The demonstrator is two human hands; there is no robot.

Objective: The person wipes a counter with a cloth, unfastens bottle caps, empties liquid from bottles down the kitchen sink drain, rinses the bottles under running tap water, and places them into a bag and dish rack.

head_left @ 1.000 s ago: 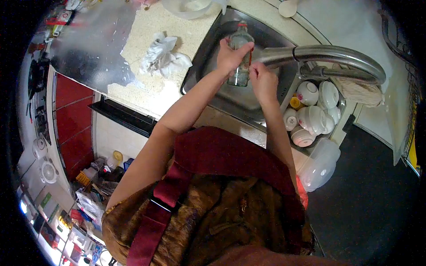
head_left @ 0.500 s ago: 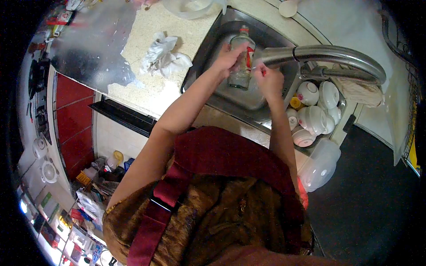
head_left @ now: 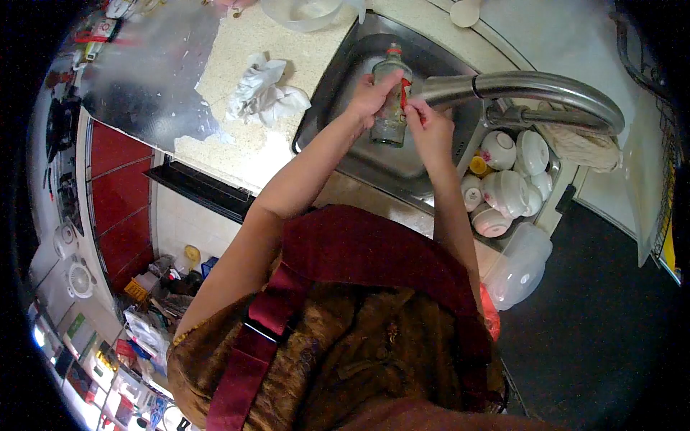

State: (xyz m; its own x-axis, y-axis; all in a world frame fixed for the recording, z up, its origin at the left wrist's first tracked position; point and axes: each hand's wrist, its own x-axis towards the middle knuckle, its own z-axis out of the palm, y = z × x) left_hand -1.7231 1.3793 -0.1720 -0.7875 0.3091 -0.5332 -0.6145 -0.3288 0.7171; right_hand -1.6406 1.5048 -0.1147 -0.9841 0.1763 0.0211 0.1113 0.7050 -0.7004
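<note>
A clear glass bottle (head_left: 389,133) is over the sink, its neck pointing away from me and a red label on its right side. My left hand (head_left: 372,95) is wrapped around the bottle's middle from the left, thumb across the top. Pressed together against the bottle's right side are the fingers of my right hand (head_left: 431,131), pinching at the red label (head_left: 405,89). The exact spot under the fingertips is partly hidden. The steel faucet (head_left: 532,85) reaches in from the right, its outlet just above my right hand.
The steel sink (head_left: 345,136) surrounds the bottle. White bowls (head_left: 503,192) are stacked to its right, near a translucent plastic container (head_left: 519,267). A crumpled white cloth (head_left: 264,90) lies on the left counter, with a clear plastic bowl (head_left: 309,16) behind it.
My right hand, blurred and slightly off the bottle with a red bit at its fingers, has moved left and now pinches at the label. My left hand still holds the bottle.
</note>
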